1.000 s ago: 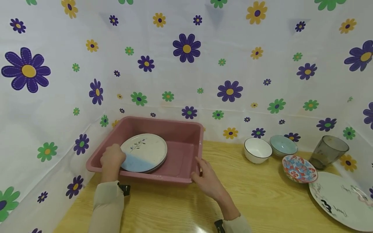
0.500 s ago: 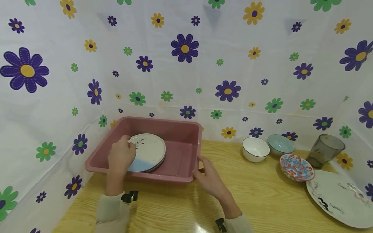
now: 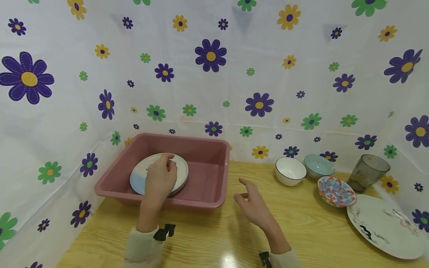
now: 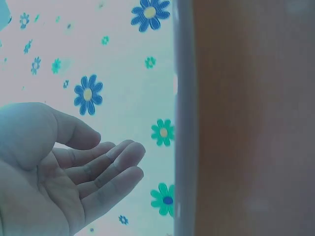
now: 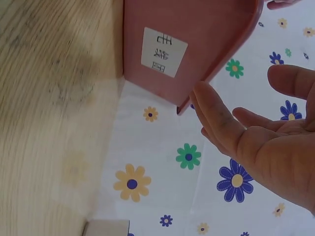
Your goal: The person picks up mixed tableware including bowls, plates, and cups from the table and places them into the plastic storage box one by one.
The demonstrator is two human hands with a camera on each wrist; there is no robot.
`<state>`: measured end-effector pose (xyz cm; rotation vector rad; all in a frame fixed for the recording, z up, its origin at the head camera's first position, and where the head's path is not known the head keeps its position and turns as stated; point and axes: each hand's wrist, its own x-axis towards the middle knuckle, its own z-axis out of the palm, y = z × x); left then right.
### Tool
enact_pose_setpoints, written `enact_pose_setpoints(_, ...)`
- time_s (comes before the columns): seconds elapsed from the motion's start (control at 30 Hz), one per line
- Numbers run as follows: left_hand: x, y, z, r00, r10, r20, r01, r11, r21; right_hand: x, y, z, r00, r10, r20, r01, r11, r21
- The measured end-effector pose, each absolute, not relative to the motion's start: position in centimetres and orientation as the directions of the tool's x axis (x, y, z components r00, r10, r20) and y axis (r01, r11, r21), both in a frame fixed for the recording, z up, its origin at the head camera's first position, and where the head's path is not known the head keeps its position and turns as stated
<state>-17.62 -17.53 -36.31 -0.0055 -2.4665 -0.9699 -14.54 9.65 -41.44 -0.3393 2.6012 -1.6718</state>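
Left hand (image 3: 161, 176) hovers over the plate (image 3: 139, 178), fingers loosely extended and gripping nothing; whether the fingertips touch the plate cannot be told. Right hand (image 3: 252, 206) is held above the table (image 3: 301, 230), just beside the pink tub (image 3: 207, 203), fingers spread and relaxed, nothing held. The plate lies inside the tub, leaning on what appears to be a second plate beneath. Well apart from the tub stand a white bowl (image 3: 290, 171), a pale blue bowl (image 3: 318, 165), a patterned dish (image 3: 336, 191), a grey tumbler (image 3: 368, 173) and a large plate (image 3: 385, 226).
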Motion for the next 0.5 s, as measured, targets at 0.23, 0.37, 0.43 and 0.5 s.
enact_pose_setpoints(0.23,-17.0,-15.3,-36.2,-0.885,-0.095,0.456,0.234,0.755,0.612,-14.5,10.7,-41.0,-0.975,-0.198,0.097,-0.175,0.429,-0.886)
enact_pose_setpoints(0.37,-16.5,-14.7,-36.4,-0.872,-0.044,0.488,0.294,0.750,0.593,-14.3,11.2,-41.0,-0.972,-0.210,0.102,-0.187,0.436,-0.880)
enact_pose_setpoints(0.43,-16.4,-14.6,-36.5,-0.868,-0.023,0.497,0.315,0.747,0.585,-14.2,11.5,-41.2,-0.972,-0.209,0.107,-0.192,0.444,-0.875)
enact_pose_setpoints(0.5,-16.3,-14.4,-36.5,-0.867,-0.009,0.499,0.326,0.746,0.580,-14.0,11.8,-41.3,-0.973,-0.203,0.107,-0.190,0.456,-0.869)
